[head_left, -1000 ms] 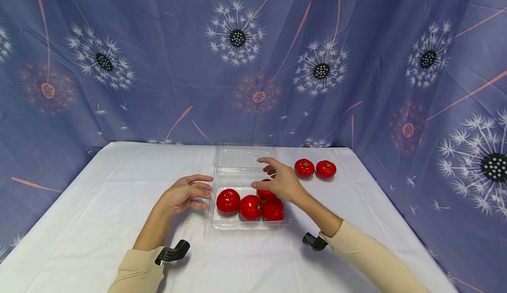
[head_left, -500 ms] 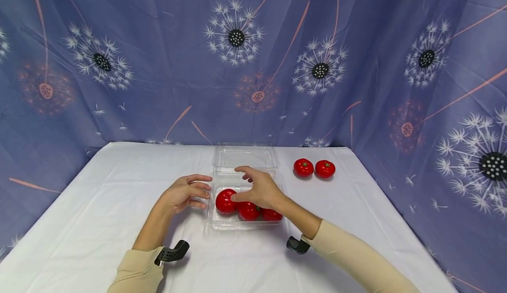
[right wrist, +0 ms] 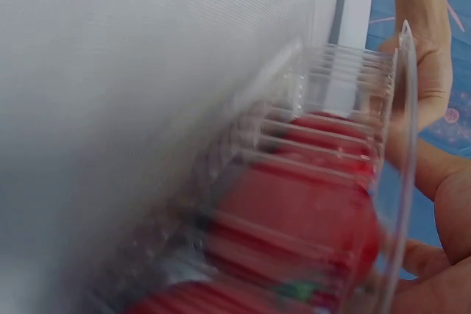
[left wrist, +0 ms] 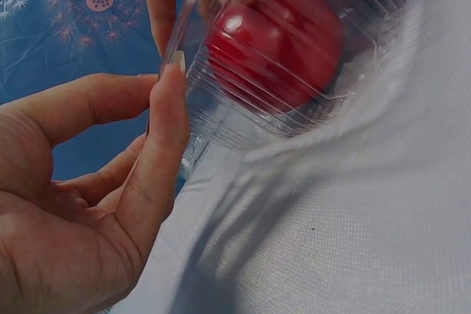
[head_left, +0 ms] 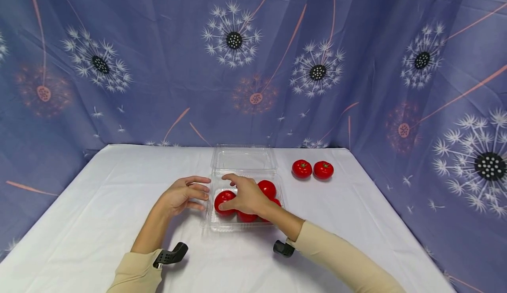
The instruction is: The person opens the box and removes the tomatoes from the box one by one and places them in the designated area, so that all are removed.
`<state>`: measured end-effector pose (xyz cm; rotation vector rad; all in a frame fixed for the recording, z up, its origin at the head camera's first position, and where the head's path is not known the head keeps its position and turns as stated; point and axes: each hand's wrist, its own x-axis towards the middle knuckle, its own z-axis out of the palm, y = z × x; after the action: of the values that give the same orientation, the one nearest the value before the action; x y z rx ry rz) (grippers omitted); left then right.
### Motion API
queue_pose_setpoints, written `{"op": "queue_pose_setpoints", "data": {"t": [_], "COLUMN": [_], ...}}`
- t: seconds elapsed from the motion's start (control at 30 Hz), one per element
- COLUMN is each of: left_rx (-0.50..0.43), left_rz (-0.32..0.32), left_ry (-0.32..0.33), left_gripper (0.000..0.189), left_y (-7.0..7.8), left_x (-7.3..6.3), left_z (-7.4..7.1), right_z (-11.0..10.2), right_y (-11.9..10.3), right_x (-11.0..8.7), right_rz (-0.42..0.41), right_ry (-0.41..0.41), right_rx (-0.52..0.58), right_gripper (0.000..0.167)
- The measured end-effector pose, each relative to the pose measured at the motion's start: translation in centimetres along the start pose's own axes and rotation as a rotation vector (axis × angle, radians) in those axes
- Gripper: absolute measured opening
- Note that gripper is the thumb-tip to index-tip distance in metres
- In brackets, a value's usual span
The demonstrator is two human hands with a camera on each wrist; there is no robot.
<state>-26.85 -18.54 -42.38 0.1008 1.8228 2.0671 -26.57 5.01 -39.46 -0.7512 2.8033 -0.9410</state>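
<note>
A clear plastic clamshell box (head_left: pixel 245 225) holds several red tomatoes. My left hand (head_left: pixel 180 197) is at its left side; in the left wrist view thumb and finger pinch the rim (left wrist: pixel 182 38). My right hand (head_left: pixel 243 198) is over the box with fingers spread. Its thumb overlaps the leftmost tomato (head_left: pixel 221 198), and its index finger extends past that tomato's far side. A rear tomato (head_left: pixel 267 189) shows in full beside the hand, while the front tomatoes (head_left: pixel 246 217) are partly hidden under the hand and wrist. Tomatoes (right wrist: pixel 294 218) look blurred through the box wall in the right wrist view.
The box's lid (head_left: pixel 243 159) lies folded back behind it. Two more tomatoes, one (head_left: pixel 302 169) beside the other (head_left: pixel 323 170), sit at the back right of the white-covered table (head_left: pixel 119 187). A patterned blue curtain (head_left: pixel 166 64) hangs behind.
My right hand has moved left and lower, from the right-hand tomatoes to the leftmost one, uncovering the rear tomato. The left hand stays at the rim.
</note>
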Motion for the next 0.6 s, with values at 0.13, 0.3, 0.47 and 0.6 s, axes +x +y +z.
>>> {"op": "queue_pose_setpoints", "data": {"t": [0.13,0.3,0.47,0.6], "left_rx": [0.001,0.007,0.008,0.006], "left_rz": [0.004,0.005,0.007,0.009], "left_ry": [0.002,-0.003,-0.009,-0.01], "left_gripper": [0.062,0.063,0.064,0.064], "left_y": [0.0,-0.1,-0.1,-0.2], "left_x": [0.0,-0.1,-0.1,-0.1], "left_z": [0.0,0.0,0.0,-0.1], "right_z": [0.6,1.2,1.5,1.6], "right_y": [0.0,-0.3,-0.6,-0.6], "right_x": [0.2,0.1,0.1,0.1], "right_rz": [0.012,0.009,-0.008,-0.011], "right_ry": [-0.015,-0.021,-0.038,-0.051], "right_rx": [-0.029,-0.051,-0.072,-0.097], "right_gripper": [0.078,0.079,0.08,0.079]}}
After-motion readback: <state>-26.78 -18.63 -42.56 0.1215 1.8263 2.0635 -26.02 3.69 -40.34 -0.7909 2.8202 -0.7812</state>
